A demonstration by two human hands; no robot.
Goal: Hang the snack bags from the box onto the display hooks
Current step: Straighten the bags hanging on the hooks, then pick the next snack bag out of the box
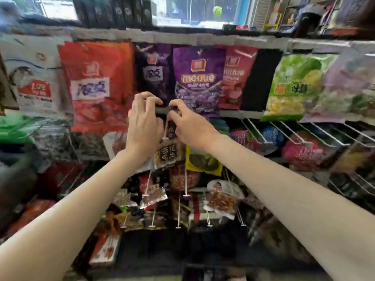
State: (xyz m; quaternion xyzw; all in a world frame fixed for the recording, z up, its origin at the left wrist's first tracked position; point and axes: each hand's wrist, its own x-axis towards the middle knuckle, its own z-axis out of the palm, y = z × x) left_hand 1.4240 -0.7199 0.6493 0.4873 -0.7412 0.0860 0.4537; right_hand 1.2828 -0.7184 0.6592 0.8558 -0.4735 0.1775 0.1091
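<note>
Both hands, the left hand (144, 122) and right hand (189, 126), are pinching a small dark-labelled clear plastic snack bag (169, 147) in curled-finger grips below a purple foil packet (197, 80).

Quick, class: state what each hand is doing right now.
Left hand: fingers curled at the snack bag; grip cannot be told.
Right hand: pinches its top.

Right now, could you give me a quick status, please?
Both hands up at rack: left hand, right hand pinching snack bag. Not clearly hooked yet. Nothing blocking.
</note>
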